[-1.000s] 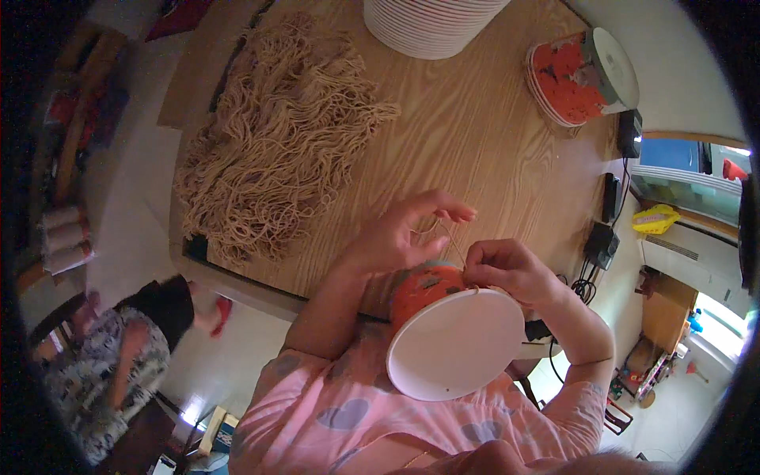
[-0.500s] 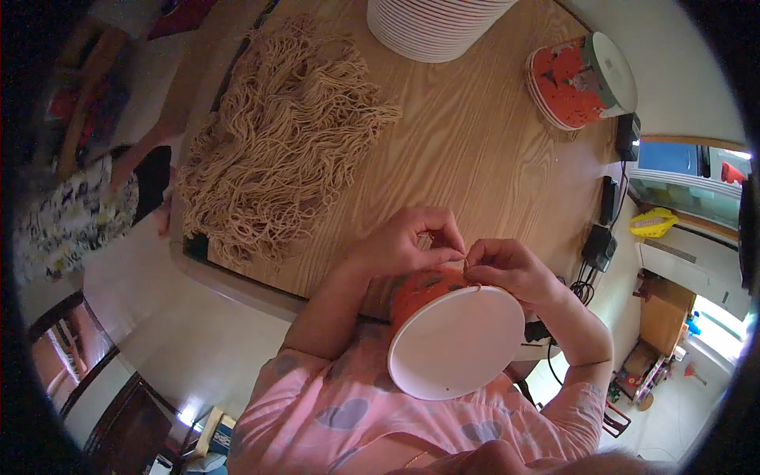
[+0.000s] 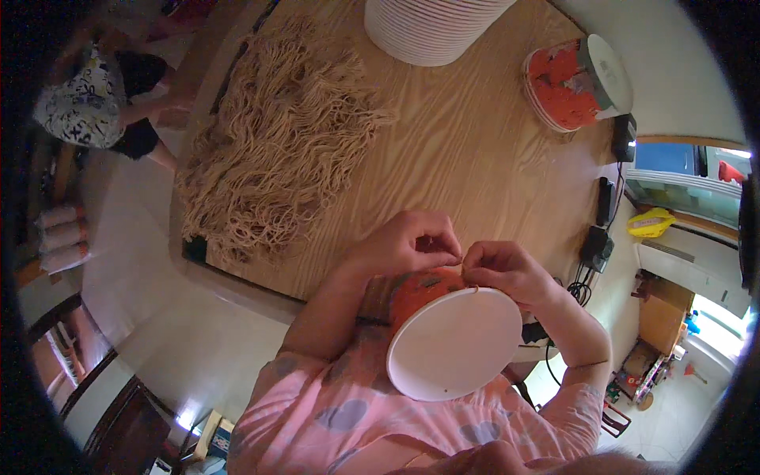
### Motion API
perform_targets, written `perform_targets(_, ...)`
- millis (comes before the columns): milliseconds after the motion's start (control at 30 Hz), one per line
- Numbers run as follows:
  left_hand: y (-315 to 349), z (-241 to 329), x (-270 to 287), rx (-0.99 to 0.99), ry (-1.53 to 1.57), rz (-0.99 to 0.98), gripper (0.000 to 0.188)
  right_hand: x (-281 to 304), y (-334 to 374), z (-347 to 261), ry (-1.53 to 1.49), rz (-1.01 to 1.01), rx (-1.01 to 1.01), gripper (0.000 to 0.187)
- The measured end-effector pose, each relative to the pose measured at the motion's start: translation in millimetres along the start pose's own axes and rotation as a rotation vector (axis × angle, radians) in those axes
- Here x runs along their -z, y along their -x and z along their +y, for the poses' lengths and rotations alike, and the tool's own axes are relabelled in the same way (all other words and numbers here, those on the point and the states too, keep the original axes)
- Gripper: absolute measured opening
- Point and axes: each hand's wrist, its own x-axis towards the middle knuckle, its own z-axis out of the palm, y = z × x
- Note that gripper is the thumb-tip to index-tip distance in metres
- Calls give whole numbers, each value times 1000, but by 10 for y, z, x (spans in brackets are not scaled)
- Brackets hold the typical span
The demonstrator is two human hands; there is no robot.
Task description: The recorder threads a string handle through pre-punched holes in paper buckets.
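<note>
A red-orange paper tub (image 3: 455, 344) with grey patches lies tilted against my chest, its round white end facing up toward me. My left hand (image 3: 416, 241) is closed in a pinch just beyond the tub's far side. Beside it, my right hand (image 3: 507, 271) pinches too, its lower fingers resting by the tub's edge. A short tan string runs up to the fingertips of both hands, which almost meet. A small bit of string (image 3: 477, 290) shows at the tub's rim. Left of my hands, a big loose heap of tan strings (image 3: 285, 142) covers the wooden table.
A tall stack of nested white tubs (image 3: 435, 32) stands at the table's far edge. Another red tub (image 3: 574, 85) sits at the far right. Black power adapters (image 3: 598, 247) and cables line the right edge. Another person (image 3: 87, 103) is beyond the table's left side.
The other person at the left has moved farther away, toward the top of the view. My hands and the tub have barely shifted.
</note>
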Motion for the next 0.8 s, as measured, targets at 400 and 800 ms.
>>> perform_targets(400,36,79,-6,82,52,87,7,-13,24,-42,148,-18,-4,11)
perform_targets(800,46,191,-36,-91,58,58,17,-83,164,-176,216,-41,-11,12)
